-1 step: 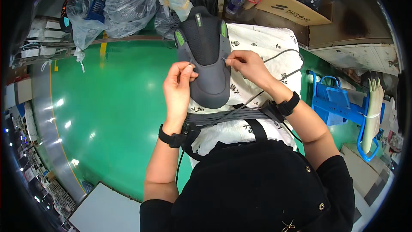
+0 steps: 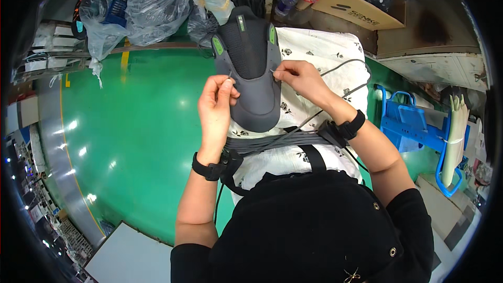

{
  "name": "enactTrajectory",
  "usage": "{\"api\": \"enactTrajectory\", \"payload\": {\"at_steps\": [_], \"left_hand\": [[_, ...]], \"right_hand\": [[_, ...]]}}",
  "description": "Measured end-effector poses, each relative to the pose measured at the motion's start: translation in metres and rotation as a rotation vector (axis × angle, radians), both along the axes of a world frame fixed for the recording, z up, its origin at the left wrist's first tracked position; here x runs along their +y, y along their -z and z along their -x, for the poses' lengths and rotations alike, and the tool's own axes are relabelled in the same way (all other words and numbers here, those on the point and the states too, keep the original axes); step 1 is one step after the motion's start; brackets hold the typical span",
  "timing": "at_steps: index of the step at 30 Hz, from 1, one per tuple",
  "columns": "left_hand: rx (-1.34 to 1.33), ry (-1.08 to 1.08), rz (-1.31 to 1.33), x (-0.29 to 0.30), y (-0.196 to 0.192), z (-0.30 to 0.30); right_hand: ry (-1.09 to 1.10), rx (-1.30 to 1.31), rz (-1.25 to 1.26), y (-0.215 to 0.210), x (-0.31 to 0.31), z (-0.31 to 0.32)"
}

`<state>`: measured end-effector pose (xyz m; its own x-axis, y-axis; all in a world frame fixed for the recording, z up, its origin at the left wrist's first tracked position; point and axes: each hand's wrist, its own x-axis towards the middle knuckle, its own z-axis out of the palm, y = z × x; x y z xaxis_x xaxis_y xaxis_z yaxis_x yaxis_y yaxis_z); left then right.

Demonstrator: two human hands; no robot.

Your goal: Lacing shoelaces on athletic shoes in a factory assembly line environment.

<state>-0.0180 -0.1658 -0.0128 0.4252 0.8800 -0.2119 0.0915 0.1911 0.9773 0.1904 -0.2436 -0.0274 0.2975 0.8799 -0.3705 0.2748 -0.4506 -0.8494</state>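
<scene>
While the grey shoe lies over the left side of the patterned cloth, toe personward, long axis running away, left hand and right hand flank its throat, equally near; each grip pinches a thin strand, kind unclear.

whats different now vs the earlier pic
Very little: the left hand and the gray shoe sit slightly further left, the right hand barely so. No grip was visibly taken or let go: each hand still pinches a thin strand. The patterned cloth stayed put.
</scene>
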Motion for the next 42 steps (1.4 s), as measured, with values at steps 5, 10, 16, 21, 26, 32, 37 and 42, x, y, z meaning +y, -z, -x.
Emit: {"api": "enactTrajectory", "payload": {"at_steps": [5, 10, 16, 21, 26, 32, 37, 42], "left_hand": [[0.092, 0.016, -0.055, 0.004, -0.001, 0.009], [0.204, 0.001, -0.111, 0.009, -0.003, 0.009], [0.707, 0.202, -0.903, 0.02, -0.021, 0.007], [0.829, 0.369, -0.993, 0.027, -0.024, -0.002], [0.792, 0.36, -0.283, 0.042, -0.015, -0.01], [0.689, 0.614, -1.458, 0.058, -0.048, -0.02], [0.637, 0.939, -1.11, 0.078, -0.042, -0.021], [0.82, 0.96, -1.199, 0.08, -0.044, -0.014]], "right_hand": [[-0.132, 0.212, 0.09, -0.006, 0.015, -0.007], [-0.206, 0.096, 0.15, -0.006, 0.025, -0.006], [-0.644, -0.811, -0.198, -0.022, 0.029, 0.003], [-0.492, -0.196, 0.188, -0.003, 0.043, -0.013], [-0.398, -0.266, 0.106, 0.001, 0.033, -0.005], [-0.48, -0.99, -0.705, -0.021, 0.033, -0.032], [-0.946, -0.69, -0.621, -0.017, 0.062, -0.032], [-0.959, -0.7, -0.38, -0.031, 0.065, -0.027]]}}
